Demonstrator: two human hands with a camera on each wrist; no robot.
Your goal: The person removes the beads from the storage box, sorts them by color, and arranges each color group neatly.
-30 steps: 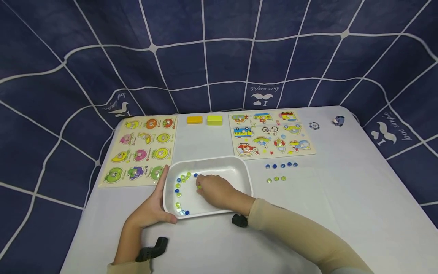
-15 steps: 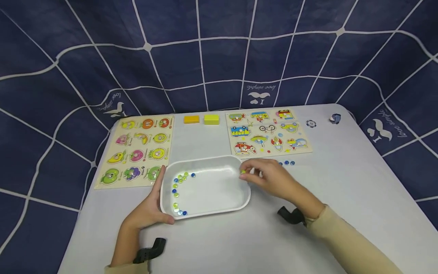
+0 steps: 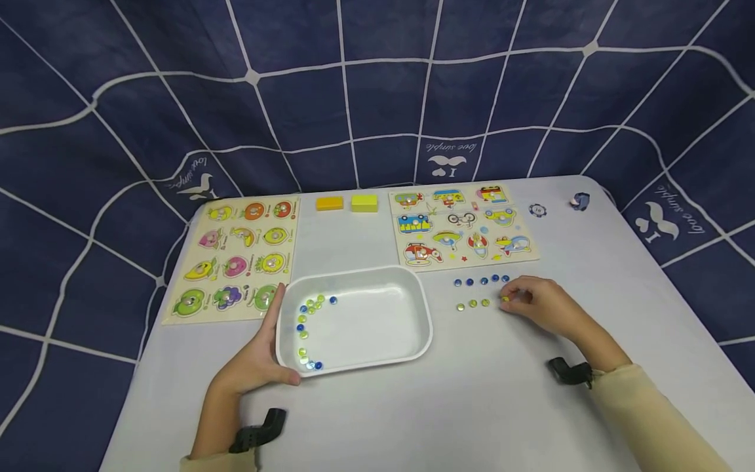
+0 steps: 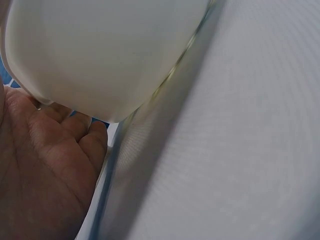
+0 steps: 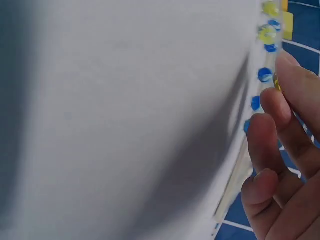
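A white tray point(image 3: 360, 319) stands on the table, with small round blue and yellow-green beads point(image 3: 303, 319) gathered along its left side. My left hand point(image 3: 257, 357) holds the tray's left end, thumb at the near corner and fingers along the side; in the left wrist view the fingers reach under the rim. To the right of the tray, my right hand point(image 3: 545, 308) pinches a yellow-green bead point(image 3: 504, 299) between thumb and forefinger, at the right end of a row of yellow-green beads point(image 3: 473, 303). Behind that row runs a row of blue beads point(image 3: 484, 280).
A fruit puzzle board point(image 3: 236, 259) lies at the left, a vehicle puzzle board point(image 3: 466, 226) behind the bead rows. Orange point(image 3: 329, 204) and yellow blocks point(image 3: 364, 203) sit at the back. A poker chip point(image 3: 537, 210) and a small blue figure point(image 3: 580, 201) lie at the far right.
My right hand has moved from inside the tray rightward over its rim, carrying a yellow-green bead to the end of the yellow-green row. My left hand stays at the tray.
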